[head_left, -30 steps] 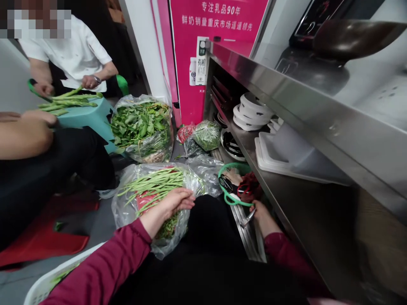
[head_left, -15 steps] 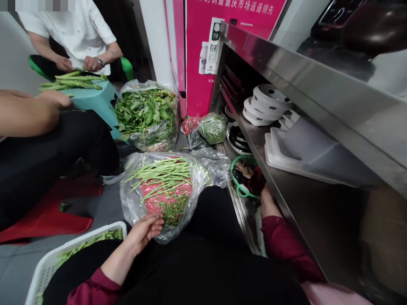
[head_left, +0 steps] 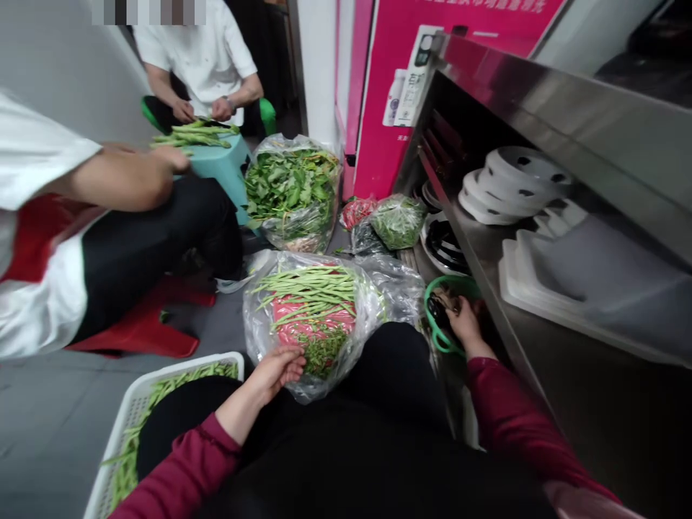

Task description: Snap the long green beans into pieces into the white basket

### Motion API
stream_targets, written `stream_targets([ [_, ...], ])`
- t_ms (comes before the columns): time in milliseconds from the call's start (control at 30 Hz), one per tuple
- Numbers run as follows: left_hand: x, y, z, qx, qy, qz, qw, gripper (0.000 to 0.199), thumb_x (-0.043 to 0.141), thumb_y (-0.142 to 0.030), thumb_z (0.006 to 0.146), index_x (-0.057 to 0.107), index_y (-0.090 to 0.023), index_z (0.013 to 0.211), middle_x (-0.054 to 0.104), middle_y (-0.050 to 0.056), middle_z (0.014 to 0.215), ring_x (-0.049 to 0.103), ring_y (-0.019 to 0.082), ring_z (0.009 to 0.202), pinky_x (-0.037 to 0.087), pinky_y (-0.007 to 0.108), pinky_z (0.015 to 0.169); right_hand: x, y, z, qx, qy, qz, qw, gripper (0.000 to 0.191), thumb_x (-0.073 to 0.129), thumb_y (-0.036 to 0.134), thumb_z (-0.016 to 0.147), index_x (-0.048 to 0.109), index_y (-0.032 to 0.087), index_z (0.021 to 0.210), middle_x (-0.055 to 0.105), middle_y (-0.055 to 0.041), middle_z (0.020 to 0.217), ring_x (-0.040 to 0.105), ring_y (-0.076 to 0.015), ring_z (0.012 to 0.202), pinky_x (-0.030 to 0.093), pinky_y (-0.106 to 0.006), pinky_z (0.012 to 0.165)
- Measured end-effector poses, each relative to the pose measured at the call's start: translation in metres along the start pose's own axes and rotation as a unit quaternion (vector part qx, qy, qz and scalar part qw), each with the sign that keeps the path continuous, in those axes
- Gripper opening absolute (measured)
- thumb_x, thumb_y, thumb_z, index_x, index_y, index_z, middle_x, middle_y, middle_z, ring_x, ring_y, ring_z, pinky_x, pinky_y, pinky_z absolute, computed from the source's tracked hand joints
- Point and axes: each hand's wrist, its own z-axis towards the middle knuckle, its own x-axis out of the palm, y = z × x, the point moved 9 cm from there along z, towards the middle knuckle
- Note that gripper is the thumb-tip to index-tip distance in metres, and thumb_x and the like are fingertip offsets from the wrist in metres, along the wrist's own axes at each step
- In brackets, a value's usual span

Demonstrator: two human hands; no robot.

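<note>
My left hand [head_left: 279, 370], fingers curled together, is at the near edge of a clear plastic bag [head_left: 256, 317]. Whatever those fingers might hold is hidden. On the bag's red surface lie long green beans [head_left: 311, 285], with a heap of small green trimmings [head_left: 324, 352] closer to me. To the right, my right hand [head_left: 465, 323] reaches into a green plastic basket [head_left: 440, 339] below the steel shelf. Its fingers are closed at some dark and brownish things [head_left: 446, 297] that I cannot identify.
A white basket [head_left: 130, 396] of green beans stands at my left. Ahead are a bag of leafy greens [head_left: 292, 180] and a smaller bag [head_left: 397, 220]. Two people sit left near a blue stool [head_left: 227, 162]. The steel shelf [head_left: 481, 270] holds white dishes [head_left: 519, 180].
The view has swung left, so the scene sits further right. My right hand has moved from the basket's right side into it. My left hand stays by the plastic bag.
</note>
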Motion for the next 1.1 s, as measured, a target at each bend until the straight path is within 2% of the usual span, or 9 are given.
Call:
stream_targets([
  [100, 0.001, -0.007, 0.006, 0.036, -0.008, 0.052, 0.998, 0.007, 0.052, -0.015, 0.076, 0.052, -0.013, 0.082, 0.058, 0.001, 0.062, 0.053, 0.009, 0.047, 0.043, 0.019, 0.046, -0.005, 0.030, -0.001, -0.038, -0.009, -0.050, 0.998, 0.060, 0.057, 0.032, 0.064, 0.046, 0.011, 0.120, 0.045, -0.0198, 0.119, 0.045, -0.0318, 0.105, 0.037, -0.041, 0.083],
  [200, -0.003, -0.034, 0.018, 0.135, -0.056, 0.222, 0.964, 0.007, 0.047, -0.016, 0.078, 0.053, -0.016, 0.082, 0.058, 0.001, 0.065, 0.055, 0.011, 0.054, 0.046, 0.022, 0.053, -0.020, 0.111, -0.007, -0.136, -0.007, -0.022, 0.990, 0.039, 0.050, 0.029, 0.072, 0.056, 0.013, 0.107, 0.054, -0.0163, 0.108, 0.048, -0.0301, 0.101, 0.035, -0.042, 0.086],
  [300, 0.002, -0.074, 0.025, 0.255, -0.128, 0.500, 0.818, 0.015, 0.045, -0.013, 0.079, 0.057, -0.016, 0.086, 0.061, 0.009, 0.086, 0.057, 0.019, 0.086, 0.044, 0.031, 0.077, -0.028, 0.225, -0.045, -0.283, 0.081, 0.060, 0.954, 0.030, 0.046, 0.028, 0.078, 0.059, 0.016, 0.103, 0.060, -0.0112, 0.097, 0.053, -0.0248, 0.092, 0.034, -0.039, 0.090],
  [367, 0.004, -0.087, 0.029, 0.269, -0.164, 0.623, 0.716, 0.021, 0.041, -0.010, 0.079, 0.057, -0.014, 0.093, 0.057, 0.016, 0.103, 0.050, 0.025, 0.103, 0.039, 0.038, 0.086, -0.021, 0.288, -0.088, -0.351, 0.179, 0.111, 0.912, 0.029, 0.046, 0.029, 0.081, 0.058, 0.020, 0.105, 0.061, -0.0087, 0.099, 0.055, -0.0222, 0.088, 0.038, -0.035, 0.085],
  [433, 0.000, -0.091, 0.032, 0.249, -0.180, 0.667, 0.679, 0.026, 0.038, -0.009, 0.081, 0.055, -0.012, 0.100, 0.053, 0.021, 0.108, 0.048, 0.028, 0.106, 0.037, 0.043, 0.086, -0.002, 0.324, -0.133, -0.380, 0.276, 0.136, 0.872, 0.026, 0.046, 0.029, 0.082, 0.058, 0.023, 0.105, 0.063, -0.0048, 0.094, 0.057, -0.0195, 0.082, 0.042, -0.031, 0.077],
  [567, -0.004, -0.083, 0.024, 0.241, -0.159, 0.684, 0.670, 0.026, 0.041, -0.011, 0.081, 0.054, -0.014, 0.103, 0.054, 0.018, 0.102, 0.052, 0.025, 0.099, 0.037, 0.039, 0.087, 0.057, 0.323, -0.189, -0.416, 0.391, 0.047, 0.819, 0.028, 0.051, 0.020, 0.079, 0.058, 0.021, 0.106, 0.061, -0.0062, 0.099, 0.056, -0.0195, 0.088, 0.041, -0.029, 0.077],
  [800, 0.030, -0.087, -0.032, 0.318, -0.095, 0.721, 0.609, 0.028, 0.041, -0.020, 0.084, 0.056, -0.018, 0.107, 0.055, 0.011, 0.093, 0.054, 0.021, 0.090, 0.039, 0.033, 0.083, 0.089, 0.291, -0.166, -0.392, 0.337, -0.090, 0.851, 0.047, 0.048, 0.019, 0.081, 0.042, 0.028, 0.127, 0.050, -0.0095, 0.110, 0.057, -0.0192, 0.086, 0.039, -0.028, 0.071],
  [967, 0.058, -0.140, -0.098, 0.409, -0.106, 0.619, 0.662, 0.025, 0.042, -0.027, 0.085, 0.060, -0.020, 0.101, 0.057, 0.008, 0.095, 0.052, 0.019, 0.095, 0.040, 0.030, 0.086, 0.071, 0.317, -0.178, -0.429, 0.315, 0.045, 0.845, 0.020, 0.045, 0.025, 0.084, 0.059, 0.023, 0.098, 0.054, -0.0062, 0.094, 0.054, -0.0188, 0.086, 0.040, -0.028, 0.074],
  [1100, 0.034, -0.186, -0.136, 0.484, -0.229, 0.373, 0.757, 0.035, 0.047, -0.030, 0.083, 0.048, -0.018, 0.115, 0.056, 0.009, 0.103, 0.056, 0.017, 0.090, 0.045, 0.029, 0.079, 0.046, 0.320, -0.171, -0.269, 0.323, 0.318, 0.850, 0.015, 0.045, 0.033, 0.081, 0.054, 0.021, 0.077, 0.054, -0.0021, 0.069, 0.053, -0.0175, 0.067, 0.043, -0.029, 0.062],
])
